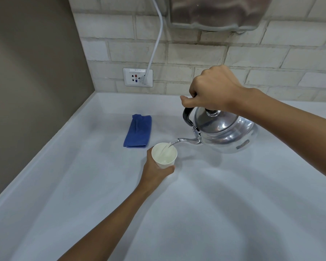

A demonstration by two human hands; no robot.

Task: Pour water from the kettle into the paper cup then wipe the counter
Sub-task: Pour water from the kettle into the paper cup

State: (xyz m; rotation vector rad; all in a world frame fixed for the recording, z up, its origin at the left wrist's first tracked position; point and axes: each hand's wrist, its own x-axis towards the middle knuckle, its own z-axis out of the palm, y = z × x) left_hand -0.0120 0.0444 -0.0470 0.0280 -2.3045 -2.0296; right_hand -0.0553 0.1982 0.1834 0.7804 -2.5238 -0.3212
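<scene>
right hand [213,87] is fisted around the black handle of the steel kettle [226,132], tipped with its spout to the left, a thin stream of water [167,147] running into the paper cup [164,156]. left hand [154,170] has its fingers wrapped round the cup, mid counter [233,204]. folded blue cloth [138,131] lies flat just behind the cup, toward the counter's back left corner, touching nothing.

The right hand [213,89] is hiding the kettle [226,132] handle's top; the left fingers [170,168] are mostly disappearing behind the cup [164,156]; the top edge is cropping the metal box [218,14].
</scene>
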